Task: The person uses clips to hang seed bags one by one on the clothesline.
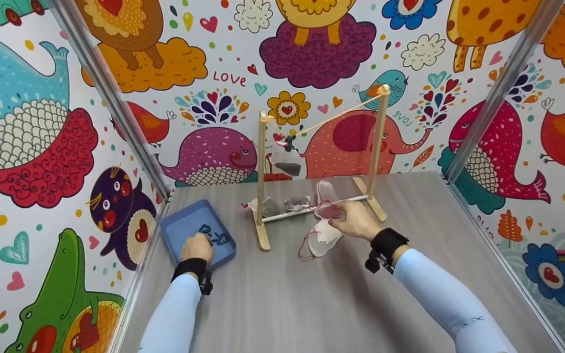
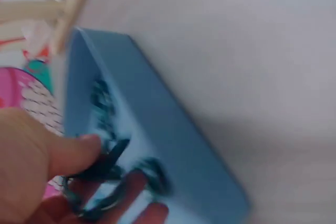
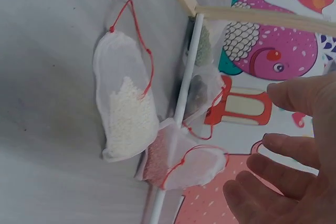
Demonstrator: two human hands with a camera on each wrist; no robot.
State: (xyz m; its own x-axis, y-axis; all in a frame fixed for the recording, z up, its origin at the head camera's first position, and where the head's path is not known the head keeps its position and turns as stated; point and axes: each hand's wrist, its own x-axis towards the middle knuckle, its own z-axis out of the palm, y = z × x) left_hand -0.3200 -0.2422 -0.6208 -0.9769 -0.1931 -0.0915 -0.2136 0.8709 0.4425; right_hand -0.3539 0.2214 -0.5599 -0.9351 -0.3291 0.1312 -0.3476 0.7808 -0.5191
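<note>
My left hand [image 1: 197, 248] reaches into a blue tray [image 1: 177, 226]. In the left wrist view its thumb and fingers pinch a dark green clip [image 2: 107, 163], blurred. Other green clips [image 1: 219, 239] lie in the tray. My right hand [image 3: 286, 156] has its fingers spread, holding nothing, close beside a mesh drawstring bag with pink contents [image 3: 157, 156]. That bag lies across the white bottom bar [image 3: 190, 77] of a wooden rack. Nearer to me, a bag of white grains [image 3: 128, 116] with a red string lies flat on the table.
Two wooden posts [image 1: 262, 166] carry a sloping string [image 1: 334, 117]. From it a green clip [image 1: 290, 142] hangs a bag with dark contents [image 1: 288, 168]. Two more bags, one greenish [image 3: 198, 45] and one dark [image 3: 197, 93], lie behind the bar. Patterned walls enclose the table.
</note>
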